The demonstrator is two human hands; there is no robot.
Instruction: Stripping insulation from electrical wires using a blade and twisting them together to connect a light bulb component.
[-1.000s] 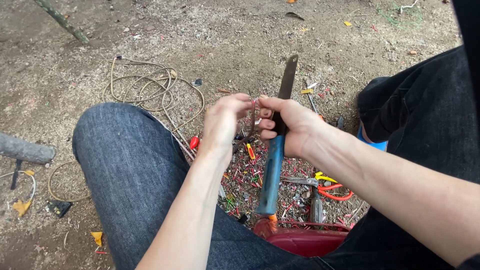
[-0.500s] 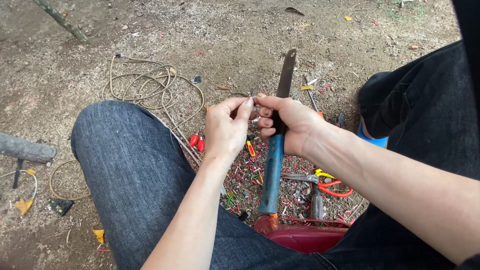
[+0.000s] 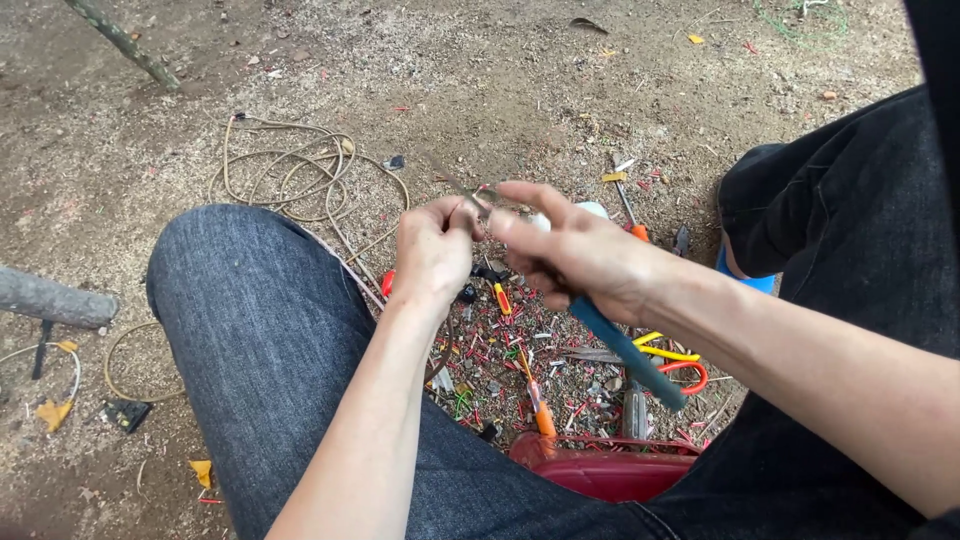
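My right hand (image 3: pixel 580 262) grips a knife by its blue-green handle (image 3: pixel 632 355). The handle slants down to the right, and the thin blade (image 3: pixel 455 185) points up and left past my fingers. My left hand (image 3: pixel 432 255) pinches a small thin wire piece (image 3: pixel 483 213) right against the blade, thumb and forefinger closed on it. The two hands touch at the fingertips, above the gap between my knees. Much of the wire piece is hidden by my fingers.
Dirt ground with several red and green wire scraps (image 3: pixel 500 360), a coil of tan cable (image 3: pixel 290 175), orange-handled screwdrivers (image 3: pixel 540 412), yellow and red pliers (image 3: pixel 672 362), a red bowl (image 3: pixel 610 472) and a grey pipe (image 3: pixel 50 297). My jeans-clad knees (image 3: pixel 250 320) flank the pile.
The knife has swung from upright to slanted, with its handle now down to the right and its blade up to the left. Both hands stay together on the small piece.
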